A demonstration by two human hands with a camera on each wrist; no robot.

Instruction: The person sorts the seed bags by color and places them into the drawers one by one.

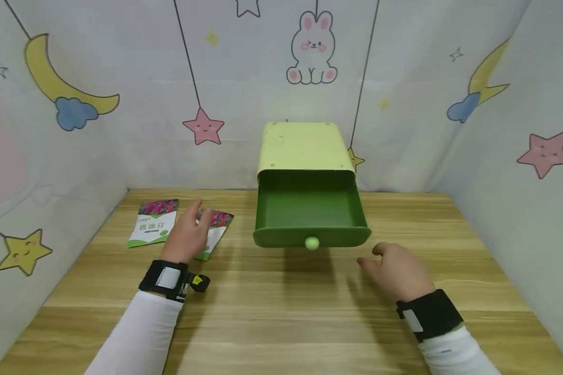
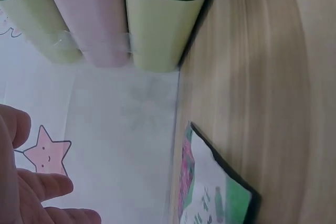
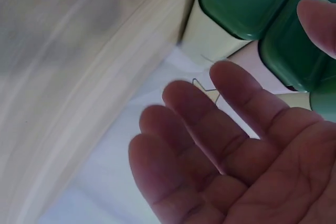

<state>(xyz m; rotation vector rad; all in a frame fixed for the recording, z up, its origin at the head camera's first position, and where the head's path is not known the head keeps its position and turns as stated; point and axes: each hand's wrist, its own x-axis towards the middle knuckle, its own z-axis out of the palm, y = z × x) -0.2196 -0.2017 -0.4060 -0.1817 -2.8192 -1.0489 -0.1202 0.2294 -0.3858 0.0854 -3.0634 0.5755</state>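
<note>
A drawer unit stands at the back of the table, its green drawer pulled out, with nothing seen inside. A round pale green knob sits on the drawer front. My left hand is over the right flower-seed packet, partly covering it, fingers loosely extended and empty. A second flower-seed packet lies to its left. My right hand is right of the drawer front; in the right wrist view its fingers are relaxed and hold nothing.
In the left wrist view, the unit shows as several stacked sections, including a pink one between pale yellow ones, joined by clear tape. A wood-grain table lies beneath everything. A white printed backdrop encloses the back and sides.
</note>
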